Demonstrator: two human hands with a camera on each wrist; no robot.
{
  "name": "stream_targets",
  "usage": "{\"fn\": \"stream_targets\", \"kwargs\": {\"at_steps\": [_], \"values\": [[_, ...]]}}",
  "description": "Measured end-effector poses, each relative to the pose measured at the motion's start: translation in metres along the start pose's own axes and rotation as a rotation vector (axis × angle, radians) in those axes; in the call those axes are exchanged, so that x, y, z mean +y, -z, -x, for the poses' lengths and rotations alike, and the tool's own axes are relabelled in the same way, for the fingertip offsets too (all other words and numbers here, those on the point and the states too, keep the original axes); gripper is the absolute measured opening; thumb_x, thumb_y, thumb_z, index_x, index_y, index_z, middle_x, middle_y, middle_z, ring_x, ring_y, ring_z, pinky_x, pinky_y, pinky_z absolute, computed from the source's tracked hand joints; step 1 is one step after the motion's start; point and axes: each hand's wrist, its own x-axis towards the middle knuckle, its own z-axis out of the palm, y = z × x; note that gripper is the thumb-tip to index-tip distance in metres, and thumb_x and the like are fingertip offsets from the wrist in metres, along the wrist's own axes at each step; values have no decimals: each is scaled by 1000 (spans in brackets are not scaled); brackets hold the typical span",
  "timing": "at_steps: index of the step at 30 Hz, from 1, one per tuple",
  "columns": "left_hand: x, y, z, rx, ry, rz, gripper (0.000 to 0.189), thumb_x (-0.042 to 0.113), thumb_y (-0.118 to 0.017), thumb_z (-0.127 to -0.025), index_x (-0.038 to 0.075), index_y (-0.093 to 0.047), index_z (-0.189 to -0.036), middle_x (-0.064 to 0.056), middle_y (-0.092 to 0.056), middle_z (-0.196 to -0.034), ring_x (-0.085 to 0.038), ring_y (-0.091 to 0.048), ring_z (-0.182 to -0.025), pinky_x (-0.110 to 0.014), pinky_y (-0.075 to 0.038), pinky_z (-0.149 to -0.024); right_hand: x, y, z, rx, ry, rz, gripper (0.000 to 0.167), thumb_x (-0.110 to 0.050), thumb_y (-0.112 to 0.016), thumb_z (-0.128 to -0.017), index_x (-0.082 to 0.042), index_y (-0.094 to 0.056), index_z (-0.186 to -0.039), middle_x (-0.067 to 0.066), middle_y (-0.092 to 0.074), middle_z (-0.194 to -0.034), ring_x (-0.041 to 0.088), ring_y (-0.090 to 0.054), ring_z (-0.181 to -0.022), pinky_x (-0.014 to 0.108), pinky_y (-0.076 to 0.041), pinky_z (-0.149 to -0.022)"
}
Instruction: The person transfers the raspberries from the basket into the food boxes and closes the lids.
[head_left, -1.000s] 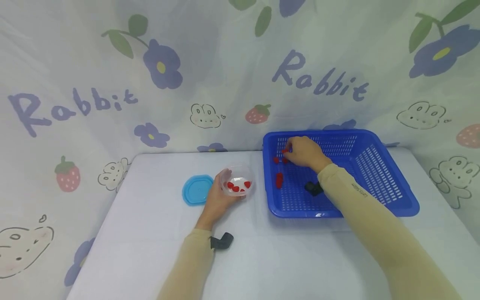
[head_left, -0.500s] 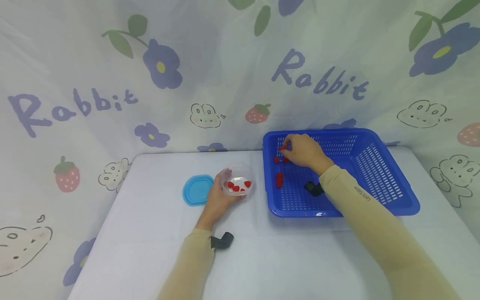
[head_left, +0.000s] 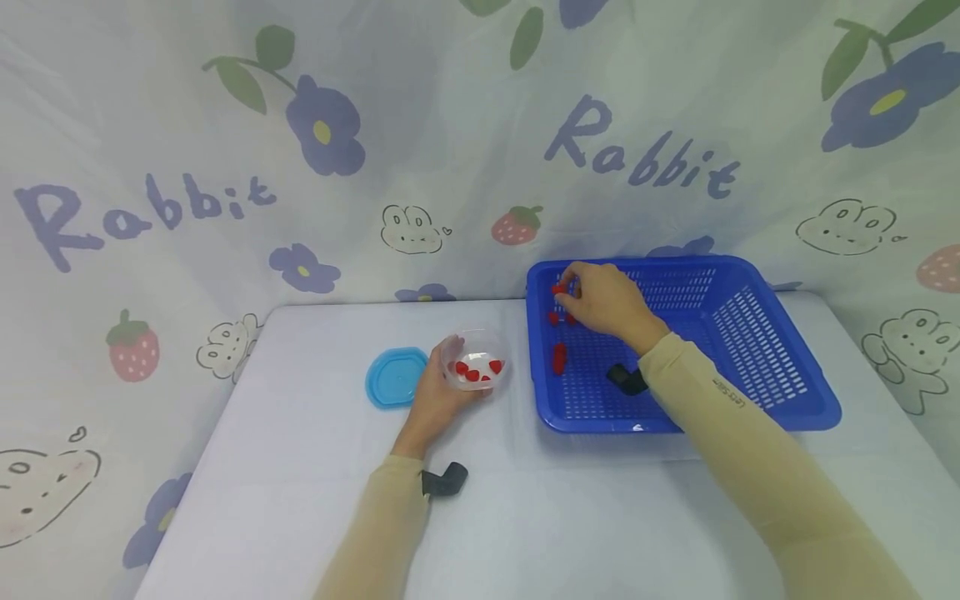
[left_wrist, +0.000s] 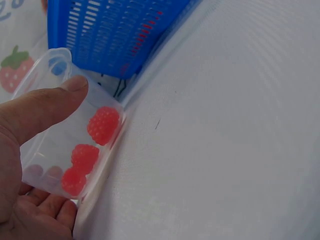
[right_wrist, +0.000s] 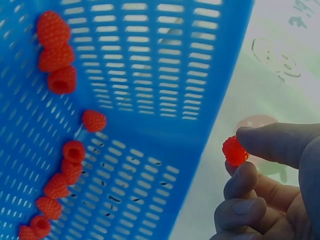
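Observation:
My left hand (head_left: 435, 400) grips a small clear plastic tub (left_wrist: 42, 135) from its left side, the thumb along its wall. Several red raspberries (left_wrist: 103, 125) lie at the tub's bottom. Over the back left corner of the blue basket (head_left: 585, 427), my right hand (head_left: 609, 302) pinches one raspberry (right_wrist: 234, 151) between thumb and fingertips. In the right wrist view, that raspberry is apart from the basket wall. More loose raspberries (right_wrist: 56, 186) lie in a line along the basket's floor edge, partly behind my right hand in the head view.
A light blue lid (head_left: 395, 379) lies flat on the white tabletop (head_left: 480, 533), left of the tub. The basket's tall slotted walls stand to the right of the tub. A patterned cloth (head_left: 450, 125) hangs behind the table.
My right hand has moved slightly left and up in the head view, carrying the raspberry away from the others in the basket. The left hand and tub stay put.

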Motion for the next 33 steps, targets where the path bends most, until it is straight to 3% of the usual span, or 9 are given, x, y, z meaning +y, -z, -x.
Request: {"fn": "stream_targets", "kwargs": {"at_steps": [17, 33], "values": [[1, 0, 1, 7, 6, -10, 96, 24, -88, -78, 17, -32, -155, -2, -44, -153, -27, -38, -143, -50, -42, -110, -28, 2, 4, 33, 95, -25, 28, -24, -68, -95, -4, -67, -114, 3, -63, -68, 17, -52, -52, 28, -39, -46], [2, 0, 1, 3, 8, -19, 95, 29, -88, -79, 17, -31, -155, -2, -42, -155, -26, -36, -144, -51, -40, -111, -56, 0, 3, 29, 121, -29, 27, -25, -68, -96, -6, -67, -114, 2, -61, -68, 18, -53, -55, 28, -42, -48]]}}
